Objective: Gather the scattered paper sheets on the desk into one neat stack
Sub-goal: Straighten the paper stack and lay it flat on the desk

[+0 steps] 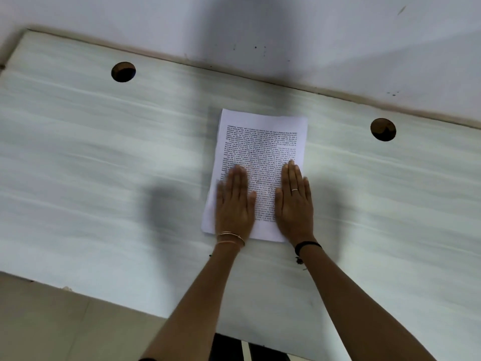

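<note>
A stack of white paper sheets (263, 142) with printed text lies in the middle of the pale desk (104, 157), its edges lined up. My left hand (234, 201) lies flat on the lower left part of the top sheet, fingers straight and together. My right hand (294, 201) lies flat on the lower right part, fingers straight, a ring on one finger. Both palms press on the paper. No other loose sheet shows on the desk.
Two round cable holes are cut in the desk, one at the back left (123, 71) and one at the right (383, 129). A white wall (260, 27) runs along the desk's far edge. The near edge drops to a beige floor (52, 321) at lower left.
</note>
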Demonstrator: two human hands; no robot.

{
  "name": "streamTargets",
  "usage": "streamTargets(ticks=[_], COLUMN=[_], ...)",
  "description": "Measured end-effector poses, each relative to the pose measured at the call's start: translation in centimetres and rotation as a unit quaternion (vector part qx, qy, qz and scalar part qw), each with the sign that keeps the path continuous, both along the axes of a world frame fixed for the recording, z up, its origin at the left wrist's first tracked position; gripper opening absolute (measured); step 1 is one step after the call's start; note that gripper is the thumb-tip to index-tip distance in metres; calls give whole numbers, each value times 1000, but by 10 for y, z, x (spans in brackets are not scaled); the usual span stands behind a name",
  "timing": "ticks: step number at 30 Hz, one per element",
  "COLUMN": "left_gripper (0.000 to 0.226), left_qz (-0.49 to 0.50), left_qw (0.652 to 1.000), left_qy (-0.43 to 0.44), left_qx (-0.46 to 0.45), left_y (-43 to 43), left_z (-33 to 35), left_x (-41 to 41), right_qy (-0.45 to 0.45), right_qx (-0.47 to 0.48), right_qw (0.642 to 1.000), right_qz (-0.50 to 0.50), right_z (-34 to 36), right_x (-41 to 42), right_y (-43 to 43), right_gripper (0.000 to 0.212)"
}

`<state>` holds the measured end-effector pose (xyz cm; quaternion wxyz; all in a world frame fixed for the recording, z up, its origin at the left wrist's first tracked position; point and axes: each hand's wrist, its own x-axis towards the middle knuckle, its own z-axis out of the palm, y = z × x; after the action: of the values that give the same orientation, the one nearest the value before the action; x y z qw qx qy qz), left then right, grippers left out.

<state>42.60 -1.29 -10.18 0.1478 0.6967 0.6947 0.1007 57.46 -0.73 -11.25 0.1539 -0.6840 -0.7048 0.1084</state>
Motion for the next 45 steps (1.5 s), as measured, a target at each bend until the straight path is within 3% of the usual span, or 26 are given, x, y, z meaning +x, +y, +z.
streamTargets(ticks=[10, 14, 19, 21, 31, 34, 38, 39, 41, 43, 45], left_gripper=[56, 56, 58, 58, 58, 58, 57, 57, 57, 57, 57], left_qz=[-34, -24, -26, -19, -22, -23, -19, -18, 3, 66, 114], left_qw=[999, 1000, 999, 1000, 1000, 1000, 999, 999, 992, 958, 913], left_qy=[23, 13, 27, 23, 7, -9, -31, -49, -130, -280, -390], left_qx=[3, 4, 2, 7, 4, 7, 9, 10, 6, -4, -38], left_y=[2, 2, 2, 3, 3, 4, 3, 3, 6, 12, 15], left_z=[-5, -4, -7, -7, -9, -9, -7, -5, -1, 6, 15], left_x=[-62, -57, -58, -58, -60, -60, -60, -60, -60, -58, -53], right_qy=[19, -25, 8, -4, 13, 56, 123, 186, 349, 470, 532], right_qx=[0, 12, -3, -5, 6, 5, -3, -16, -36, -35, -45], right_qw=[1000, 999, 990, 987, 1000, 997, 991, 980, 925, 856, 811], right_qz=[3, -19, 139, 159, -12, -59, -48, -68, -147, -214, -242], right_z=[3, 10, 8, 4, 1, 1, 6, 12, 23, 33, 38], right_x=[-1, -7, -61, -52, -16, 7, 24, 22, 12, 2, -3], right_y=[-1, 1, 3, 10, 31, 38, 42, 39, 28, 14, -1], right_gripper=[54, 55, 56, 54, 57, 54, 55, 56, 56, 53, 47])
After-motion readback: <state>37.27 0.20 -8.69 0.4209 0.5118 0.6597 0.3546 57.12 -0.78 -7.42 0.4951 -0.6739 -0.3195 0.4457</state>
